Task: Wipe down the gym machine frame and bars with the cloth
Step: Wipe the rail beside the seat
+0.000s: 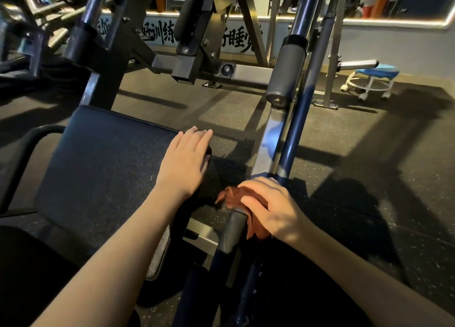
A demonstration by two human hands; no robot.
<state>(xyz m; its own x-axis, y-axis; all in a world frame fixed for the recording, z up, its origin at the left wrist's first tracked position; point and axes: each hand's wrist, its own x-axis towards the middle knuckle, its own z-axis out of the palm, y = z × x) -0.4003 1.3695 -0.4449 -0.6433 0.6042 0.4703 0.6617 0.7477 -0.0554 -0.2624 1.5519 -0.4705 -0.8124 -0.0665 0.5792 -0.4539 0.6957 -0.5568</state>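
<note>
Nearest me, both forearms run up from the bottom edge, and the dark shapes under them are too shadowed to make out. My right hand (pixel 270 209) is curled around the brown cloth (pixel 232 197) and presses it onto the frame (pixel 269 134) just above a grey grip (pixel 232 230). Most of the cloth is hidden under my palm and fingers; only a crumpled flap shows to the left and a fold below my wrist. The spot where the cloth meets the metal is covered, so I cannot tell how far it wraps around.

My left hand (pixel 187 159) lies flat with straight fingers on the far right corner of the black pad (pixel 105 169), fingertips reaching past its edge. There is a narrow strip of floor (pixel 369 159) between the pad's right edge and the frame.

A blue bar (pixel 295 119) runs just beside the grey frame, climbing away from me, with a grey roller (pixel 286 70) at the frame's upper end. The floor to their right lies open. Beyond the pad's far edge, dark uprights and brackets crowd together and are cut off at the top. Further back a blue stool (pixel 374 77) on casters stands by the wall, whose painted lettering is partly blocked by the machine.
</note>
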